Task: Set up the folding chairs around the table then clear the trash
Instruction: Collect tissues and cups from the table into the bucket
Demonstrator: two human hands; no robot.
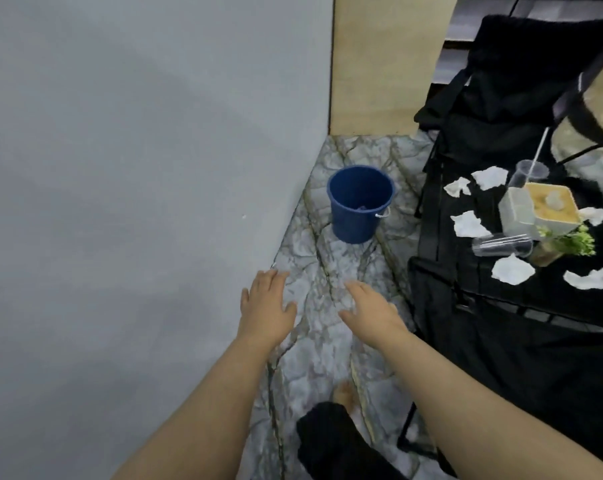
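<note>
My left hand (267, 308) and my right hand (371, 311) are stretched out palm down over the marble floor, fingers apart, holding nothing. A blue bucket (359, 204) stands on the floor ahead of them, near the wall corner. To the right is a black table (501, 289) littered with several crumpled white papers (513, 269), a clear plastic cup lying on its side (501, 244) and an upright cup with a straw (528, 171). A black folding chair (494, 98) stands open at the table's far end. Another black chair (501, 358) is near my right arm.
A grey wall (137, 168) runs along the left, meeting a beige panel (379, 64) at the back. A tissue box (539, 209) and a small green plant (570, 242) sit on the table. My bare foot (343, 393) shows below on the floor.
</note>
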